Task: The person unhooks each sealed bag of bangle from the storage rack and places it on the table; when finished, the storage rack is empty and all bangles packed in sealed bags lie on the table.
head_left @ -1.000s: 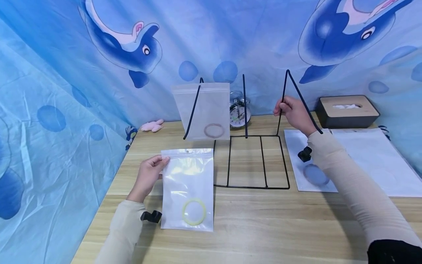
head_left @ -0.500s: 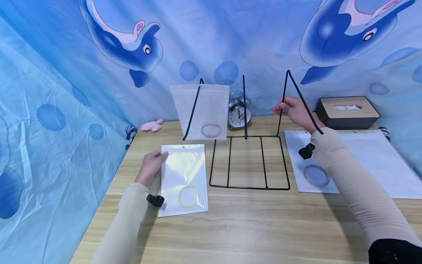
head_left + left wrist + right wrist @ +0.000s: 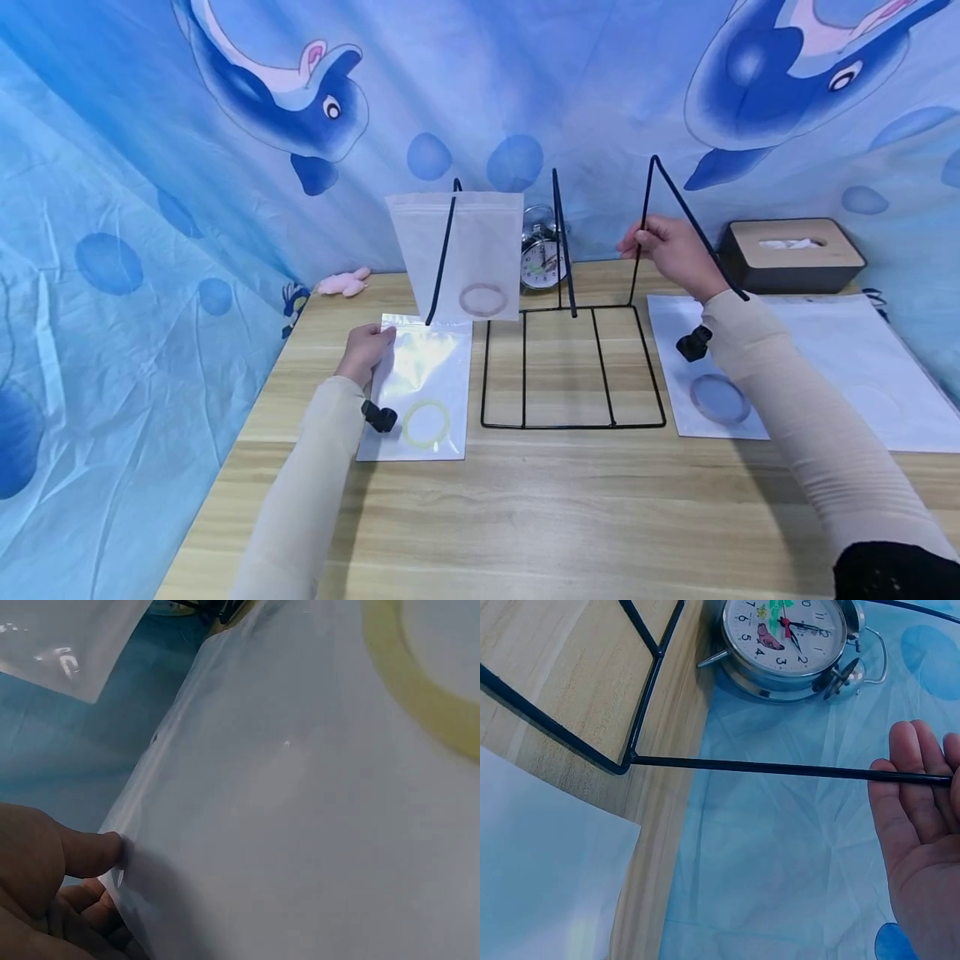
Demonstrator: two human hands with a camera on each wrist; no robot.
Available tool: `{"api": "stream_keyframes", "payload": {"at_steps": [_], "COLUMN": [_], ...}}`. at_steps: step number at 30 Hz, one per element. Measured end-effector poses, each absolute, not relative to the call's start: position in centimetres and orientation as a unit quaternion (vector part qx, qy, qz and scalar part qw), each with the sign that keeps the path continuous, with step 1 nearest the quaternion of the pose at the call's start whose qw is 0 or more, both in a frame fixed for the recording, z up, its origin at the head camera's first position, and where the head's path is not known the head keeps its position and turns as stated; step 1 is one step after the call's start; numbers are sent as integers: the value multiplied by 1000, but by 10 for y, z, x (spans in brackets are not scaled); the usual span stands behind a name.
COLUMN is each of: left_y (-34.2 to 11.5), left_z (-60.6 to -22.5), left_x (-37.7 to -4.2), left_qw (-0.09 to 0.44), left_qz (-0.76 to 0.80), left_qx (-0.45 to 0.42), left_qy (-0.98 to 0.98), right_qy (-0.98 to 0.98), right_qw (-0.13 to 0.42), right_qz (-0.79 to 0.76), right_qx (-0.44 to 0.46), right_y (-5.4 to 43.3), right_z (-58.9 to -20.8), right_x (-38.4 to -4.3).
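My left hand (image 3: 364, 352) pinches the upper left edge of a white zip bag (image 3: 438, 379) holding a pale yellow ring (image 3: 426, 423). In the left wrist view the thumb presses on the bag's edge, with the other fingers behind it. The bag's top lies just below the left prong of a black wire display rack (image 3: 573, 427). From that prong hangs another zip bag (image 3: 480, 242) with a pinkish ring (image 3: 482, 299). My right hand (image 3: 675, 254) holds the rack's right upright (image 3: 780, 769), the thin rod crossing its fingers in the right wrist view.
A twin-bell alarm clock (image 3: 542, 262) stands behind the rack. A tissue box (image 3: 791, 254) is at the back right. White bags (image 3: 813, 333) lie on the right, one with a bluish ring (image 3: 720, 398). A pink plush (image 3: 343, 282) sits at the back left.
My left hand has moved the yellow-ring bag away from me, its top passing under the left prong. The prongs shift slightly to the right. My right hand stays at the upright.
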State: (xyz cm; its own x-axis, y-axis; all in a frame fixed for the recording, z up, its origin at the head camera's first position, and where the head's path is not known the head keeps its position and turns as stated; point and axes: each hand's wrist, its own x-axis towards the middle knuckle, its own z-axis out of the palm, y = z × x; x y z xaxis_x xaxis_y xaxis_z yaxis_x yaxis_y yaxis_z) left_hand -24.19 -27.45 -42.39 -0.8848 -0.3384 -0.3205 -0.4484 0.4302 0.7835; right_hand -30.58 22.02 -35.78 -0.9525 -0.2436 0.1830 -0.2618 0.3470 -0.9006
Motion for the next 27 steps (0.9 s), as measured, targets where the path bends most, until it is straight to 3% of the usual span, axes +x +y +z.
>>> {"api": "stream_keyframes", "payload": {"at_steps": [8, 27], "left_y": [-268, -264], "left_z": [-425, -431], "left_x": [-260, -280], "left_qw": [48, 39], "left_qz": [471, 459], "left_qx": [-254, -252], "left_qy": [843, 851], "right_qy": [-819, -826], "right_qw": [32, 15], "right_qz": [549, 544], "right_qx": [165, 144], "right_y": [216, 216], "right_z": [-356, -358], "right_x": [-305, -302]}}
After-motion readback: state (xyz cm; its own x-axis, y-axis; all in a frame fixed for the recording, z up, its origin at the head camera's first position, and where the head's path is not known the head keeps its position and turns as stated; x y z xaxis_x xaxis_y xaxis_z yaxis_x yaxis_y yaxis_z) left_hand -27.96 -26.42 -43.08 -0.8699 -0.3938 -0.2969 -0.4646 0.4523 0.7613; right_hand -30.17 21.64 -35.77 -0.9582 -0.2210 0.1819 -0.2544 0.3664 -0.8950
